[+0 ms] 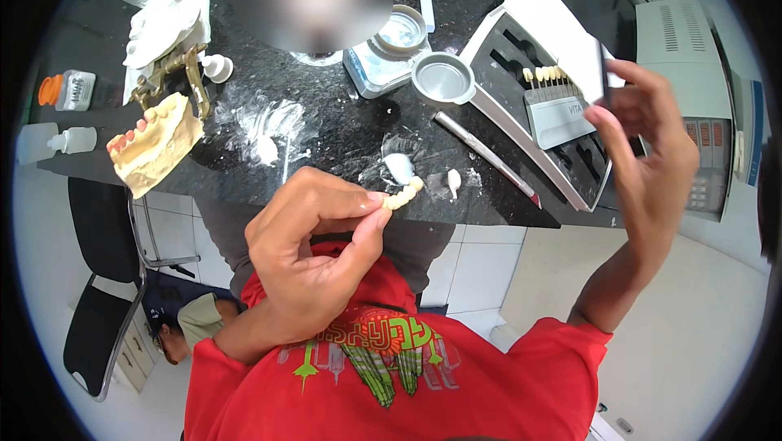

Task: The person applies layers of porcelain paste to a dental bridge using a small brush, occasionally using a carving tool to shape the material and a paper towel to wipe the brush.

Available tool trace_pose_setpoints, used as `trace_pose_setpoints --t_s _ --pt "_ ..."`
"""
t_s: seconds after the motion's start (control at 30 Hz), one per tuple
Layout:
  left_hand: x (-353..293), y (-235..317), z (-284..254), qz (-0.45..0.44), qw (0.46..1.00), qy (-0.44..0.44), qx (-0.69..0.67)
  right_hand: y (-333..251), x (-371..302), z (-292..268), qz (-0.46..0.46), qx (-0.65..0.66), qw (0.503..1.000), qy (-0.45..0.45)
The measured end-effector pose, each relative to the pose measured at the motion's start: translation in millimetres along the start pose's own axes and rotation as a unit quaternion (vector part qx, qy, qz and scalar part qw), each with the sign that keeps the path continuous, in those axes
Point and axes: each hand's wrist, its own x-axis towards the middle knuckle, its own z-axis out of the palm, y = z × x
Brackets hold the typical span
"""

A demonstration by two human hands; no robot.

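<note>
Two raised — left hand pinching tooth bridge, right hand curled.

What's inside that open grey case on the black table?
The grey case holds a row of small tooth-shaped shade tabs and empty dark slots. The right hand covers its far end.

A black speckled counter stands over a pale tiled floor, a black chair at left.
</note>
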Motion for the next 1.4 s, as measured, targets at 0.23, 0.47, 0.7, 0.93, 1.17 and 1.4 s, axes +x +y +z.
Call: trace_pose_setpoints --t_s 0.23,0.47,0.7,0.93,1.17,1.4 --pt "1.2 0.7 -1.0 0.012 1.000 0.001 -0.004 3.9 12.6 13.4 -0.095 -0.117 0.988 -0.045" --pt "1.2 0.0 -0.6 0.004 1.000 -0.002 0.008 -16.4 -43.0 20.2 -0.173 -0.072 0.980 -0.063" --pt "2.1 1.6 -0.5 0.004 1.000 0.003 0.014 -19.9 -54.5 33.4 -0.134 -0.063 0.986 -0.082" --pt "4.2 2.4 0.5 0.003 1.000 0.002 0.026 -14.9 -83.7 47.0 -0.147 0.408 0.891 0.139" --pt "3.1 2.3 -0.2 0.006 0.999 0.006 0.046 -19.7 -78.0 79.2 -0.190 0.359 0.913 0.011" --pt "4.9 -2.4 -0.5 0.055 0.996 -0.001 0.072 -19.6 -81.3 82.6 -0.153 0.366 0.918 0.014"
